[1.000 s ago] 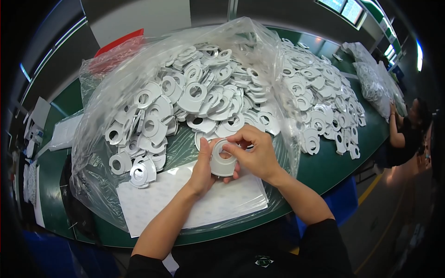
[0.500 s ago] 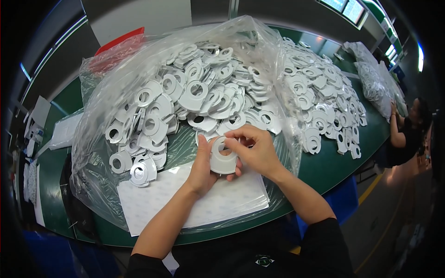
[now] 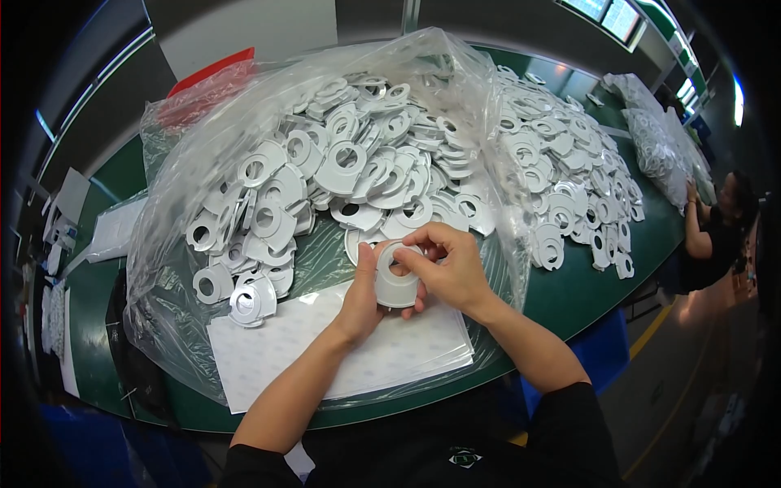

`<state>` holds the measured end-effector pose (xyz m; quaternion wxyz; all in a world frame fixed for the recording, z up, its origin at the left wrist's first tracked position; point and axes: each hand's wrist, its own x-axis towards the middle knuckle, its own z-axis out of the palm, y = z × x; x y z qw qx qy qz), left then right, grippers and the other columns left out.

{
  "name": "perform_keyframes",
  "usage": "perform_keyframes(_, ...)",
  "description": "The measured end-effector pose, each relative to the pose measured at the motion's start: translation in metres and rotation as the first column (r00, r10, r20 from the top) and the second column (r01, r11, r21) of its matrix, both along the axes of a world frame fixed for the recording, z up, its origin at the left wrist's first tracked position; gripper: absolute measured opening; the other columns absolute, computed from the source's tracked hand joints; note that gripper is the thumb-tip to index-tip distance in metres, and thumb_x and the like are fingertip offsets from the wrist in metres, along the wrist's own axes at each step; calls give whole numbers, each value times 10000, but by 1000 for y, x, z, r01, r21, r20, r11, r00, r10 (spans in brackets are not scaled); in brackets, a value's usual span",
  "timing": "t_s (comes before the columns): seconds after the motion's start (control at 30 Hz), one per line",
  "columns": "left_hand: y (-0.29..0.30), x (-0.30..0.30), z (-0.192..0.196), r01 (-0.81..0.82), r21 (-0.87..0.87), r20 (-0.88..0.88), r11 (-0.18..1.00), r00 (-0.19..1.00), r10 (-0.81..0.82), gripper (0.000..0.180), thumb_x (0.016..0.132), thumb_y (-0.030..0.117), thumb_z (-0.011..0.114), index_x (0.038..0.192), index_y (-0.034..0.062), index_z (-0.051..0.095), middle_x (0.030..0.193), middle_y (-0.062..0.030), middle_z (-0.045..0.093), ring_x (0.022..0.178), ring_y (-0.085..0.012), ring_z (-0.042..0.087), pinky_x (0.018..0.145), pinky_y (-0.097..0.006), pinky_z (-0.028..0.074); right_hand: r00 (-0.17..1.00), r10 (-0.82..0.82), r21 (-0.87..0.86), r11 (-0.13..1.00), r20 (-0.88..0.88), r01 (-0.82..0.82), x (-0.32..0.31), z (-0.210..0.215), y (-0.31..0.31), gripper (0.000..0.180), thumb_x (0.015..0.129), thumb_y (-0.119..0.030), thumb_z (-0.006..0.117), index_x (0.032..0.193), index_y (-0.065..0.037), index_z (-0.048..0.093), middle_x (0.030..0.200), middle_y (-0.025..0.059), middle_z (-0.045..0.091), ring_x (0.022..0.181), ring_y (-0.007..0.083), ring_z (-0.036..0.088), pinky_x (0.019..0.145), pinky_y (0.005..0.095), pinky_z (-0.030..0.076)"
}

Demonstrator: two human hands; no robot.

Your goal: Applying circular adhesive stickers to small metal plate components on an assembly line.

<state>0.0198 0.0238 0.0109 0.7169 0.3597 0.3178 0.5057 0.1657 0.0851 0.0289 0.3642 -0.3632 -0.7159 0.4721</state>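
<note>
A white plastic part with a round hole (image 3: 396, 291) is held above a stack of white sheets (image 3: 301, 350). My left hand (image 3: 360, 297) grips its left side, thumb on the front edge and fingertips showing beneath. My right hand (image 3: 447, 264) pinches the upper right of the ring, its thumb and forefinger at the hole's rim. Just beyond my hands rises a heap of similar white parts (image 3: 340, 167), lying on a clear plastic bag (image 3: 175, 321). One such part (image 3: 252, 302) rests at the left corner of the sheets.
A second heap of white parts (image 3: 561, 215) lies to the right on the green table (image 3: 602, 294). A red-edged bag (image 3: 213, 75) stands at the back left. At the far right a person (image 3: 712, 232) handles filled plastic bags (image 3: 655, 150). A blue bin (image 3: 598, 354) is below the edge.
Both hands and the white part have shifted very slightly to the right. The grip looks the same, and the heaps have not moved.
</note>
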Motion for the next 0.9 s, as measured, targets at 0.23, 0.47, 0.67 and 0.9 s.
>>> perform_keyframes(0.23, 0, 1, -1, -12, 27, -97, 1000, 995, 15, 771, 874, 718, 95, 1218, 94, 391, 825, -100, 582, 694, -158, 603, 531, -243, 449, 994, 18, -270, 962, -111, -47, 0, 8, -4, 160, 848, -57, 642, 925, 70, 583, 762, 131, 681, 501, 101, 610, 390, 211, 457)
perform_keyframes(0.47, 2, 1, 9, -45, -125, 106, 991, 993, 58, 793, 872, 718, 66, 1160, 85, 448, 809, -89, 577, 689, -176, 597, 539, -265, 455, 977, 136, -364, 912, -167, -190, 4, 14, 4, 292, 861, -79, 624, 1107, 75, 581, 802, 114, 679, 506, 91, 594, 461, 209, 466)
perform_keyframes(0.67, 1, 2, 11, -89, -152, 125, 984, 986, 108, 794, 880, 709, 66, 1120, 78, 482, 826, -76, 580, 709, -168, 592, 570, -277, 468, 965, 217, -362, 896, -151, -258, 5, 11, 6, 382, 856, -25, 556, 1233, 36, 540, 882, 72, 640, 548, 74, 582, 502, 200, 470)
perform_keyframes(0.9, 3, 1, 6, -91, -125, 135, 988, 985, 107, 805, 881, 708, 79, 1173, 68, 470, 946, -69, 593, 738, -164, 590, 589, -279, 471, 969, 202, -371, 897, -141, -241, 5, 10, 6, 409, 827, 5, 526, 1235, 32, 540, 875, 64, 636, 552, 70, 576, 517, 195, 466)
